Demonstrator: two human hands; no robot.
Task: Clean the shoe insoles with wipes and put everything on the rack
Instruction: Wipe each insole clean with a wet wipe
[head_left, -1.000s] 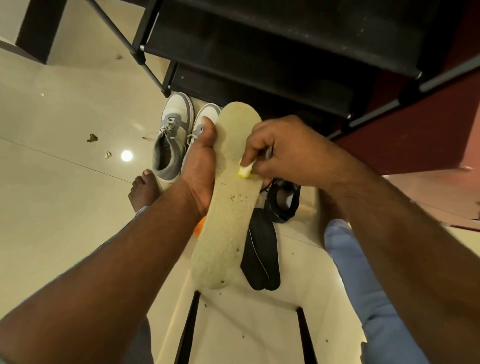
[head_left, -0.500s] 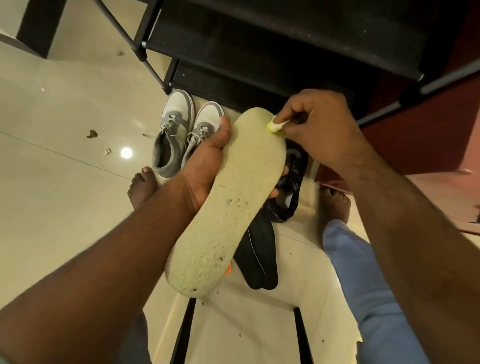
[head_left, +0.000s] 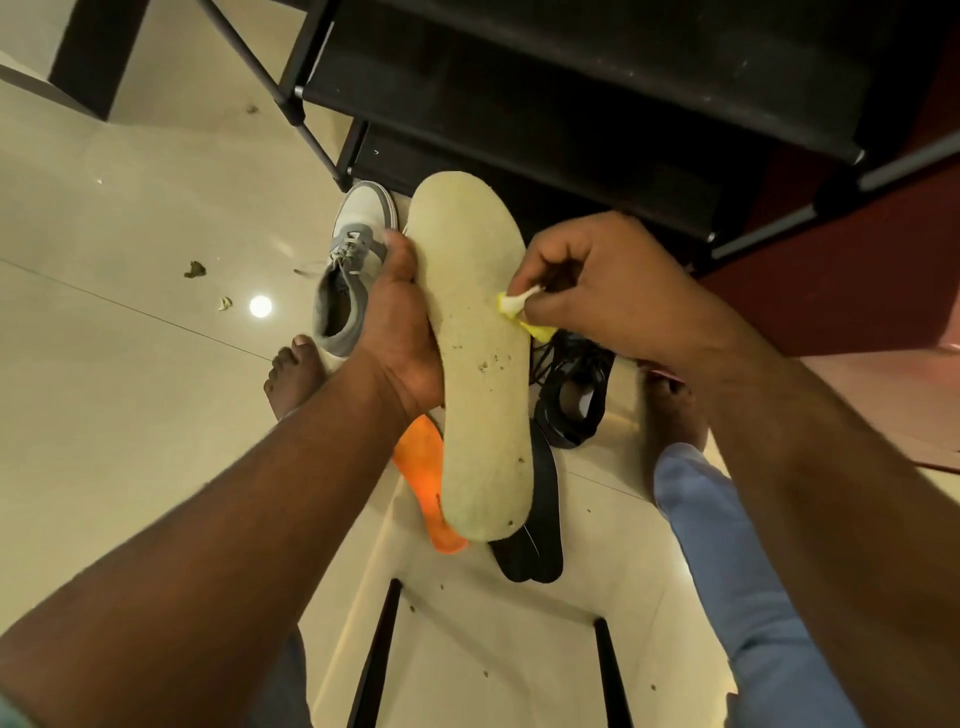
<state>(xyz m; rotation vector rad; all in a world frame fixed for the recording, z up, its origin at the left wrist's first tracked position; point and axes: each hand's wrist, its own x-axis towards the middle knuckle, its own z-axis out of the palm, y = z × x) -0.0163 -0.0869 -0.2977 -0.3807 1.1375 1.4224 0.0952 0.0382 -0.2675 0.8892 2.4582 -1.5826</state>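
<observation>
My left hand (head_left: 402, 332) grips the pale insole (head_left: 480, 358) | my right hand (head_left: 613, 288) pinches a yellow wipe (head_left: 514, 306) against its edge

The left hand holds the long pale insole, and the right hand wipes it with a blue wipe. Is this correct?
Not quite: the head view shows the small crumpled wipe is yellow and white, not blue. The left hand does hold the long pale insole, and the right hand wipes it.

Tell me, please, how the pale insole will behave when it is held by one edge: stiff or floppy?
Probably fairly stiff: the pale insole stays straight though the left hand grips only its middle edge. Likely light, since that one-sided grip carries it. Its matte, speckled surface looks unlikely to slip.
</observation>
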